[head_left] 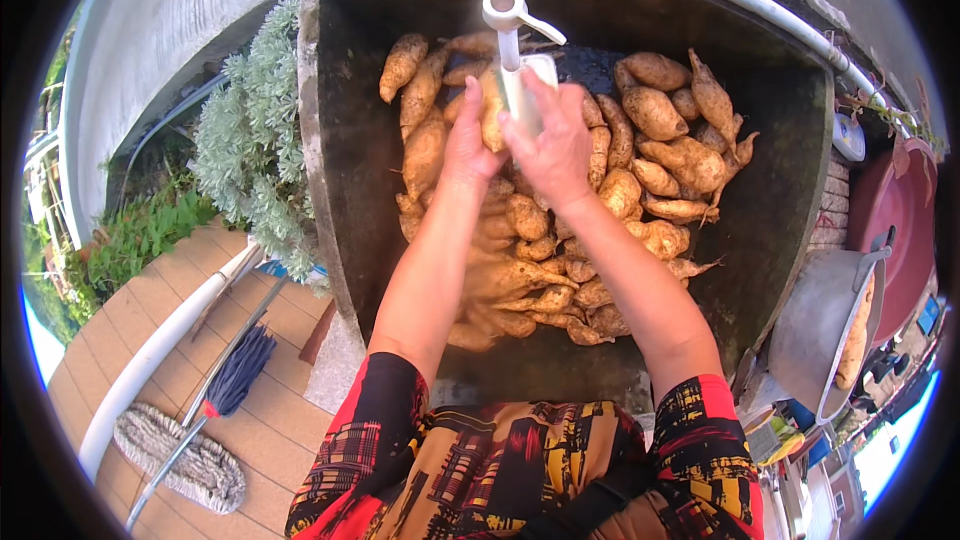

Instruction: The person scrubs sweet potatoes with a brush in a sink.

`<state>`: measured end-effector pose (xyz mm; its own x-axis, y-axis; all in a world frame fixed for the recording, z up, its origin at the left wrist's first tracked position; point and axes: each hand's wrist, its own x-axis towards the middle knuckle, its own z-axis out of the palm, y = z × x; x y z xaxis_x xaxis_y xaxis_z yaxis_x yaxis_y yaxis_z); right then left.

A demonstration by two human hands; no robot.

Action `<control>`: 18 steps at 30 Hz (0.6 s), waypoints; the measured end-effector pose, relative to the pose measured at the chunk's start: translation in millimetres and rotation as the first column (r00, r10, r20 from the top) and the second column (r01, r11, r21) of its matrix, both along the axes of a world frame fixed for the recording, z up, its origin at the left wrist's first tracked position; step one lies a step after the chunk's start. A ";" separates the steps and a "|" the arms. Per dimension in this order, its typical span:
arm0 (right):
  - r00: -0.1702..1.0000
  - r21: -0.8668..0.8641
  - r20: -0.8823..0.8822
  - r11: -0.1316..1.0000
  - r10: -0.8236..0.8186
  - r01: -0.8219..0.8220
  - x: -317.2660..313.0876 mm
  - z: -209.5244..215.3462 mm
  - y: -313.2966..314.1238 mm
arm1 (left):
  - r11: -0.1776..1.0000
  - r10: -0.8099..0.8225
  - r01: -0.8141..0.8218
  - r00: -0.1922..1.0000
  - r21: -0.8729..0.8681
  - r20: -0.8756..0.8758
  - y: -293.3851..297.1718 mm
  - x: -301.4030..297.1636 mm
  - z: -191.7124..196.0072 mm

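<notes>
My left hand grips a tan sweet potato below the tap. Pressed close beside it, my right hand is closed on a whitish scrubber; blur and falling water hide whether this is a brush or a sponge. Water runs from the spout between the two hands. Under my forearms lies a heap of soil-marked sweet potatoes, with more of them toward the right. All sit inside a dark stone basin.
A silvery bush borders the basin's left wall. Mops rest on the tiled floor at lower left. To the right stand a metal pot holding a sweet potato and a reddish tub. A pipe runs along the back.
</notes>
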<state>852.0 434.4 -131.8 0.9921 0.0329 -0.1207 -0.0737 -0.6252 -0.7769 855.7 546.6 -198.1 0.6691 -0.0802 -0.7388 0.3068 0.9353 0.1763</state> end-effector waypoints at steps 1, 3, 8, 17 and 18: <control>0.987 -0.051 0.132 0.995 0.087 -0.081 -26.6 3.8 5.0 | 0.977 -0.137 0.157 0.981 -0.143 0.139 5.6 -5.6 0.1; 0.951 -0.107 0.254 0.983 0.175 -0.152 -43.6 -0.1 7.3 | 0.927 -0.283 0.337 0.916 -0.167 0.283 20.9 -13.2 3.4; 0.991 0.106 0.069 0.989 -0.115 0.107 26.7 -21.5 -18.9 | 0.959 -0.247 0.274 0.932 -0.072 0.265 23.0 -24.7 -14.2; 0.991 0.038 0.076 0.993 0.113 -0.116 -17.4 19.8 -4.8 | 0.948 -0.316 0.300 0.862 0.103 0.397 31.0 -11.4 -3.2; 0.989 0.044 0.077 0.991 0.122 -0.126 -22.6 18.5 -3.6 | 0.948 -0.317 0.302 0.864 0.101 0.391 30.4 -12.8 -1.2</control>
